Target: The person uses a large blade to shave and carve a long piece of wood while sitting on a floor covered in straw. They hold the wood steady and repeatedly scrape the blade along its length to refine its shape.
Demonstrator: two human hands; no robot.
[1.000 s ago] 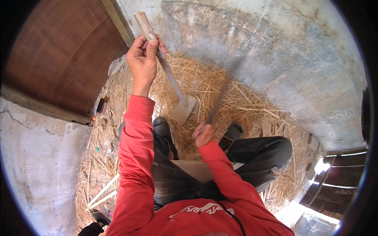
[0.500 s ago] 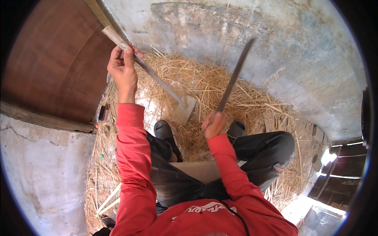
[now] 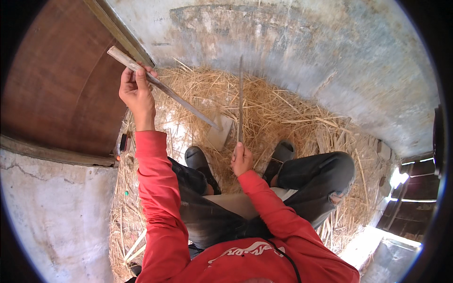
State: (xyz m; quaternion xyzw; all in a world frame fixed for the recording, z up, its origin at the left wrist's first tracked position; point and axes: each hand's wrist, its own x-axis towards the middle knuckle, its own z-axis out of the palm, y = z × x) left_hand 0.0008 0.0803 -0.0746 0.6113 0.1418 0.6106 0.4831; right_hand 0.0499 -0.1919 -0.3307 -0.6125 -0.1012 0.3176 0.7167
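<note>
From the person's head, the left one of two side-by-side fisheye cameras looks steeply down and slightly forward. The red sweatshirt (image 3: 226,272) is closest, along the near edge; the left hand (image 3: 138,100) and right hand (image 3: 242,159) lie farther out, with straw (image 3: 306,123) below. The view reaches a weathered wall (image 3: 302,47) on the far side and a brown panel (image 3: 56,89) at left, bowing straight edges toward its round black rim.

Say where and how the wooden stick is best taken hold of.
Probably near the upper end of the wooden stick, from the person's left, where the left hand pinches it: the stick slants down rightward to the pale block, and the blade in the right hand is on its right.
</note>
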